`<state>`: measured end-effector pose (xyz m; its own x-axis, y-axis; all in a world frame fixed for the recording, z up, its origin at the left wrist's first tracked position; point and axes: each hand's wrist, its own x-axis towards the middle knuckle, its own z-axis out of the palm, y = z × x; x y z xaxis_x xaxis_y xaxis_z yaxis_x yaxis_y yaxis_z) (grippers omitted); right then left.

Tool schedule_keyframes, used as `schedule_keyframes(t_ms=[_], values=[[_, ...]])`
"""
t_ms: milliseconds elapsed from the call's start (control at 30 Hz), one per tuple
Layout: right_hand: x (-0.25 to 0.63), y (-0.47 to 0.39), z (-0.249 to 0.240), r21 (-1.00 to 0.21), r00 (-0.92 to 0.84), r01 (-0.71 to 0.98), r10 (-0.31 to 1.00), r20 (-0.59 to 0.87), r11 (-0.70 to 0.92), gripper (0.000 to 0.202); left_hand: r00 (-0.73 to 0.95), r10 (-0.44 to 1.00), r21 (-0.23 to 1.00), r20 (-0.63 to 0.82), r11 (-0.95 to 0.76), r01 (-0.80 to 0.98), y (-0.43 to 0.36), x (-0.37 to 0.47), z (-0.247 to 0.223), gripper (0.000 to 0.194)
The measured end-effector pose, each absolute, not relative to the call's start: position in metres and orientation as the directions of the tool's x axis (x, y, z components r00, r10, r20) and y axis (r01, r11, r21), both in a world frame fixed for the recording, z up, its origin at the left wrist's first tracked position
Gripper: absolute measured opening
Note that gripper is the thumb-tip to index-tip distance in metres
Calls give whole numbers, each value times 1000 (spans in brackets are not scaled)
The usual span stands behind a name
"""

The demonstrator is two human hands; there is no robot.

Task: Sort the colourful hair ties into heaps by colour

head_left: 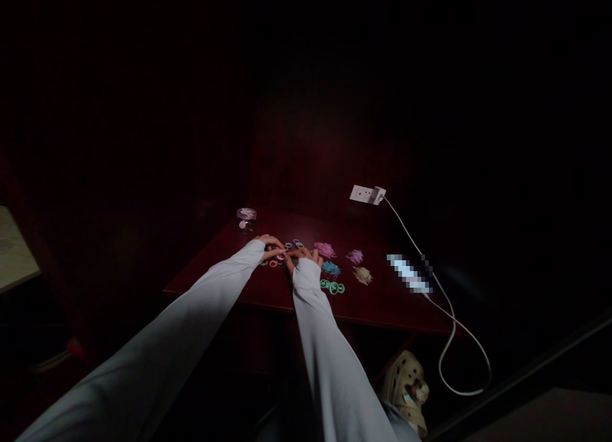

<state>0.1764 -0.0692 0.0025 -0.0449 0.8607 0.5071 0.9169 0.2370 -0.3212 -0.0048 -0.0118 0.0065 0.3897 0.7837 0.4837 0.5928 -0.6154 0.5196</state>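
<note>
My left hand (272,246) and my right hand (303,256) meet over the dark red table (268,295), fingertips close together. Between them is a small pink ring-like piece (282,254); the fingers of both hands are closed at it, though the exact grip is too small to make out. Around the hands lie small coloured rings, among them a reddish one (273,263) and a bluish one (288,245). Right of my right hand sit a pink pile (325,249), a blue pile (331,268) and several green rings (333,287).
A purple pile (355,256) and a beige pile (363,275) lie farther right, then a blurred phone-like device (408,273) on a white cable (449,302). A clear jar (246,219) stands back left. A wall outlet (366,194) is behind; a beige clog (406,384) is below.
</note>
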Motion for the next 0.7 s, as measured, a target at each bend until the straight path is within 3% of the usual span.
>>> schedule_keyframes(t_ms=[333,433,567,700], values=[[179,-78,16,-159,-77,968,830,552,195,23,291,760,451,581,-598,662,-5,-3,-2,30],[202,-82,37,-174,-42,967,793,608,185,20,275,746,418,607,-594,687,-4,-4,-5,30],[260,-95,64,-278,139,958,733,665,70,29,289,750,384,595,-581,718,-3,-7,-6,27],[325,-120,64,-172,155,983,783,602,-62,37,331,759,355,561,-581,732,-2,-8,-4,26]])
